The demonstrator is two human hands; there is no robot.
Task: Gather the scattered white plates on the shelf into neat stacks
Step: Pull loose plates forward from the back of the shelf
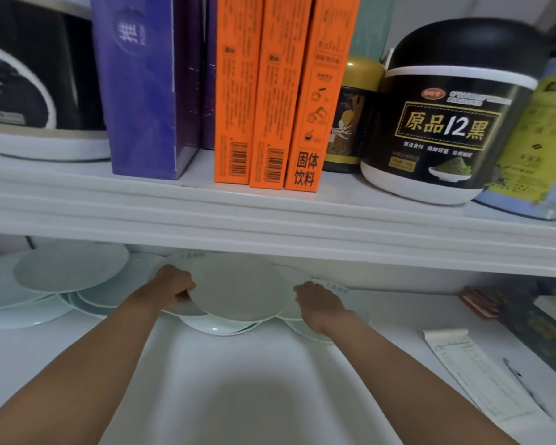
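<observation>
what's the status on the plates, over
Left hand gripping top plate by its rim. Right hand resting on right-side plate. Plates overlapping, unstacked. Upper shelf close overhead.

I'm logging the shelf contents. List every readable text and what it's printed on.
"原品12黑": black jar.
"固体饮料": rightmost orange box.
"推": purple box.
Barcodes on the other two orange boxes, the paper slip, plate markings and the remaining jar labels: too small or blurred.

White lower shelf point(238, 380) carries overlapping white plates point(68, 268), a paper slip point(475, 380), perhaps books point(495, 303).
</observation>
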